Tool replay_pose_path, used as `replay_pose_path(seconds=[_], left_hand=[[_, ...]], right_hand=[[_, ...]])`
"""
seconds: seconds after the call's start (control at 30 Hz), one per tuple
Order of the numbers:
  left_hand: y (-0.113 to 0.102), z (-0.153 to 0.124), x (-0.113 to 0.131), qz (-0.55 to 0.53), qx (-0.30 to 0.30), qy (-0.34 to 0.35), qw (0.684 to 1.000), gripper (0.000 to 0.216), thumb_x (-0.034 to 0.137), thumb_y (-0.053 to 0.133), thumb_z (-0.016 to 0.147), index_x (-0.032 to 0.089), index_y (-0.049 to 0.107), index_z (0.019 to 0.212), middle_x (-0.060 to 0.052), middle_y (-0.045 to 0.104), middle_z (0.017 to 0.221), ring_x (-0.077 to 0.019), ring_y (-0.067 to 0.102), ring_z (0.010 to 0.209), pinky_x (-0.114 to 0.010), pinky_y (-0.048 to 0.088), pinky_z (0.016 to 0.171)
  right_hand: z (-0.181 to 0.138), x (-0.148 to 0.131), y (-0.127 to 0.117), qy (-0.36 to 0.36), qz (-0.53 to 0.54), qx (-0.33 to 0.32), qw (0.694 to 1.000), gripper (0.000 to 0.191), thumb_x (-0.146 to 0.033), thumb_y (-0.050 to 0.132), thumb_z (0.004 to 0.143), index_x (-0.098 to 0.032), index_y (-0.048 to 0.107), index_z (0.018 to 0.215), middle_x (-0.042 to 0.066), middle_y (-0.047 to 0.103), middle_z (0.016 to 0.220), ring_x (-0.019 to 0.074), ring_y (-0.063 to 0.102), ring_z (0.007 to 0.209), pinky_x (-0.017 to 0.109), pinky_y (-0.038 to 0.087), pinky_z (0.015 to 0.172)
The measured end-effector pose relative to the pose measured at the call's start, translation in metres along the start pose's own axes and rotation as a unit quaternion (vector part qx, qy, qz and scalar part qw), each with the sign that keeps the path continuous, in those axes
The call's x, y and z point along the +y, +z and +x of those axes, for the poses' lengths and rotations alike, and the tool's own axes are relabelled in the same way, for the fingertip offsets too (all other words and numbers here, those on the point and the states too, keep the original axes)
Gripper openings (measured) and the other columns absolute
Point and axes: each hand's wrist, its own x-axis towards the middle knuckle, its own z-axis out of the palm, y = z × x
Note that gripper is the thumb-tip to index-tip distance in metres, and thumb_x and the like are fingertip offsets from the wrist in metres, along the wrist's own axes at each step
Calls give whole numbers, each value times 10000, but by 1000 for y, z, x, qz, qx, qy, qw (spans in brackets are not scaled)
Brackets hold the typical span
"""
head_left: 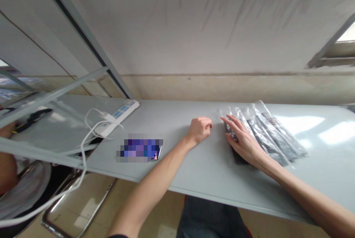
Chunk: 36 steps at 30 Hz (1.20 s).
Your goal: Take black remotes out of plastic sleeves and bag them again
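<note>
My left hand [200, 129] rests on the grey table in a loose fist, with nothing visible in it. It is to the left of a fanned-out row of clear plastic bags [267, 136] with dark contents. My right hand [242, 140] lies palm down with fingers spread over the leftmost bag of the row, touching it and hiding much of it. What exactly the bags contain I cannot make out. The bags overlap one another and lean toward the right.
A phone [142, 148] with a blurred-out screen lies left of my left forearm. Beyond it a white power strip [120, 116] has a plugged-in white cable [84, 151] trailing off the table. A metal frame [107, 70] stands at left, near another person's arm [7, 171]. A wall closes off the back.
</note>
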Motion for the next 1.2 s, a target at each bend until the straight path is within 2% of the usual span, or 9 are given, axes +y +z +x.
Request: replay_pose_path(seconds=[0.1,0.27,0.47,0.67,0.8,0.97,1.07,1.2], left_hand=[[-1,-3,-3,-7,-7,-20,1000,280,-9,485,773,192,662,691,-28,720,729,-171,654,698,-276,450,711],[-2,-4,-1,-6,-11,-54,998,207,61,502,751,213,518,613,-7,572,588,-172,497,572,-301,309,601],[0,-6,1,-14,-44,-43,998,200,104,542,695,217,421,584,9,476,550,-161,382,563,-320,251,603],[1,-10,8,-32,-76,-32,996,247,87,535,699,221,361,585,14,440,552,-156,342,566,-330,233,606],[0,-10,13,-31,-91,-30,995,245,85,558,709,220,386,597,11,460,567,-155,336,564,-333,214,598],[-1,-8,13,-17,-90,-14,996,194,63,542,779,211,492,664,-7,575,658,-166,454,617,-319,245,613],[2,-8,12,-17,-62,4,998,191,48,508,828,207,525,724,-16,637,766,-169,510,677,-309,275,634],[7,-7,7,-48,-28,35,998,215,12,474,827,210,480,743,-30,649,877,-165,530,737,-297,338,665]], right_hand=[[0,0,0,1,-3,2,1000,665,-207,491,1025,-328,378,1669,139,409,1700,361,348,1616,641,368,1276],[-1,-1,1,-2,-10,1,1000,679,-210,490,1032,-331,344,1684,146,413,1700,346,357,1615,621,366,1284],[-8,-8,2,-19,-18,12,1000,742,-266,492,1066,-357,179,1732,136,424,1706,354,375,1608,647,382,1271],[-10,-19,-1,-24,-23,5,999,736,-287,494,1077,-348,168,1734,129,383,1734,333,372,1613,617,408,1268],[-14,-20,0,-31,-39,0,999,763,-275,503,1066,-348,154,1740,118,309,1776,327,307,1644,609,378,1286],[-18,-18,3,-34,-49,-17,998,768,-262,502,1063,-353,157,1742,101,283,1789,311,304,1647,583,389,1284],[-17,-19,3,-37,-39,-16,998,762,-256,500,1064,-372,167,1740,78,293,1787,303,335,1635,570,398,1282],[-15,-23,2,-47,-9,-11,999,745,-252,500,1065,-398,199,1731,47,303,1787,292,350,1629,565,387,1293]])
